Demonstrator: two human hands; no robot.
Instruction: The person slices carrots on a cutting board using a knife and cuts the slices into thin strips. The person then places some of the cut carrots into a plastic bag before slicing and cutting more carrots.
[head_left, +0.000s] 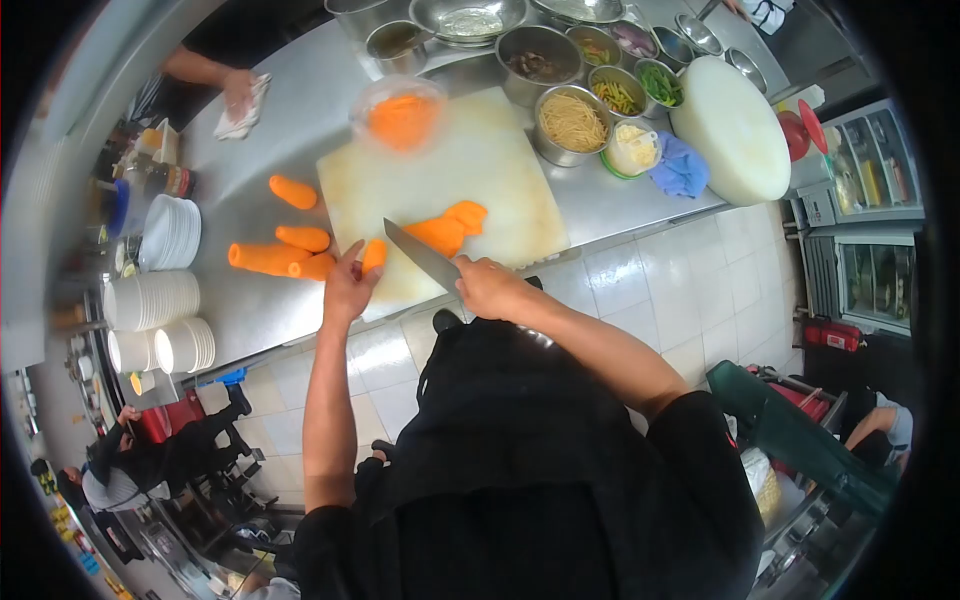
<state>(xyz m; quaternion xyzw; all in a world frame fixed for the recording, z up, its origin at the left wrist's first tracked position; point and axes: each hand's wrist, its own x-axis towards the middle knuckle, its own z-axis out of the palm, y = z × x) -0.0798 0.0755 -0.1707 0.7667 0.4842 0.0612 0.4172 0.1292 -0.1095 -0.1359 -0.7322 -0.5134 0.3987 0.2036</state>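
Note:
My right hand (490,287) is closed around the handle of a large knife (422,257), its blade pointing up and left over the cutting board (360,190). Between the fingers of my left hand (348,288) is a short carrot piece (374,254), near the board's left edge. Orange carrot slices (440,232) lie on the board just right of the blade. Several peeled carrots (262,259) rest on the steel counter left of my left hand. At the board's top left stands a clear tub of cut carrot (402,118).
Metal bowls of food (572,122) line the counter's back right, beside a blue cloth (680,164) and a thick round white board (730,130). White bowls and plates (152,300) are stacked at left. Another person's hand (238,92) holds a white cloth at the upper left.

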